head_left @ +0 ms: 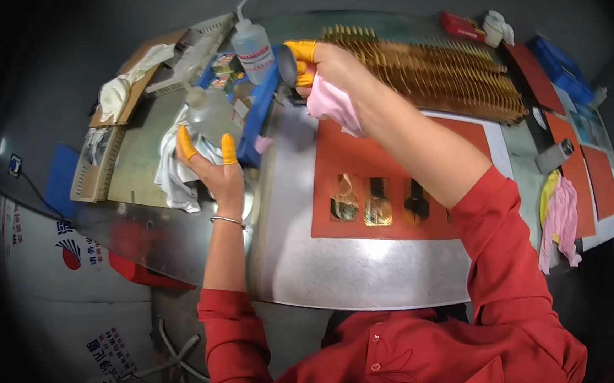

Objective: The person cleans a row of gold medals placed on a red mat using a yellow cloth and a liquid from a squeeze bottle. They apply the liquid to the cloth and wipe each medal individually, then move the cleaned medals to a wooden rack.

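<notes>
My left hand point(215, 176), with orange finger cots on two fingers, is open, its fingers apart just in front of a translucent bottle point(210, 116). Whether it touches the bottle I cannot tell. A crumpled white cloth point(174, 176) lies beside and behind that hand. Farther right, my right hand point(327, 65) also wears orange finger cots. Its fingers are closed round a dark grey round object point(287, 66) whose kind I cannot make out. A pink cloth point(333, 106) is bunched in the same hand and hangs below it.
On an orange mat point(402, 231) lie several gold-and-black plates point(377, 202). Behind stands a long rack of gold sheets point(441, 75). A blue tray point(252, 135) and a squeeze bottle point(253, 51) are between my hands. At right are a grey cylinder point(555, 155) and pink cloth point(565, 212).
</notes>
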A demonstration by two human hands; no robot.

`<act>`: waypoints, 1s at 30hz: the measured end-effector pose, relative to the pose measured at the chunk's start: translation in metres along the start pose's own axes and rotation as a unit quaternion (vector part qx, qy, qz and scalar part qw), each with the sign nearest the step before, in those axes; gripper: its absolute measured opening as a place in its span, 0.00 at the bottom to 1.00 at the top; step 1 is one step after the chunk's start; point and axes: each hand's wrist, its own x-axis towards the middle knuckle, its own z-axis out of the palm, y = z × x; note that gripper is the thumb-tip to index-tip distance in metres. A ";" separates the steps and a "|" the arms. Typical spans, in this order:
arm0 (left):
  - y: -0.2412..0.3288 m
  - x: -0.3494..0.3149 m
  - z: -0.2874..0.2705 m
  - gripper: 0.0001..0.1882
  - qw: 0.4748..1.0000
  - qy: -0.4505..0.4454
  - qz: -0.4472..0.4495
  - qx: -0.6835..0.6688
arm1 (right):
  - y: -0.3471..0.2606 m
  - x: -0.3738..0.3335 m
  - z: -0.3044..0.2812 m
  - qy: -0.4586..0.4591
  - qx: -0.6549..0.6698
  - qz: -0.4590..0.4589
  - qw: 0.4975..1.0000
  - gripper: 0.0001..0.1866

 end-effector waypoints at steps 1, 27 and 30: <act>0.012 -0.006 -0.004 0.33 0.999 -0.019 0.026 -0.012 | 0.002 -0.009 -0.018 -0.013 0.004 -0.011 1.000 0.11; 0.014 -0.072 0.029 0.18 0.924 -0.352 -0.068 -0.136 | 0.097 -0.233 -0.113 0.169 -0.647 0.006 0.744 0.08; 0.015 -0.069 0.028 0.17 0.922 -0.360 -0.060 -0.130 | 0.099 -0.232 -0.112 0.176 -0.668 -0.007 0.723 0.08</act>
